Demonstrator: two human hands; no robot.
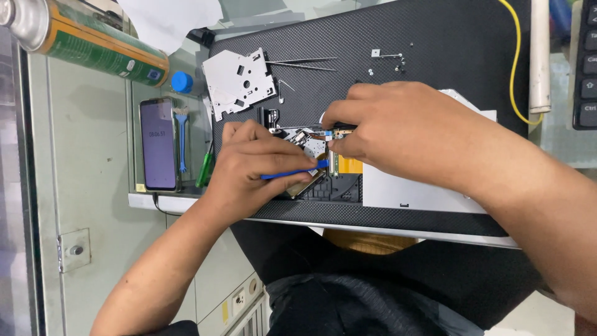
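On the black mat (435, 37) that covers the worktop lies an opened disc drive (348, 180), with its small metal and gold parts showing. Both hands are on it, close together. The left hand (249, 165) is closed around a thin blue plastic tool (295, 172), and the tip of the tool points into the middle of the drive. The right hand (392, 124) reaches over from the other side, and its fingertips (333, 118) pinch a tiny part at the top edge of the drive; what the part is cannot be made out. Near the far side of the mat sits a flat silver metal cover (239, 81) with holes in it. Just beside it lie thin tweezers (305, 62), and a few little screws (398, 62) lie further along. Off the mat, to the left, a dark phone (158, 143) lies flat, and a green spray can (93, 40) lies near the corner
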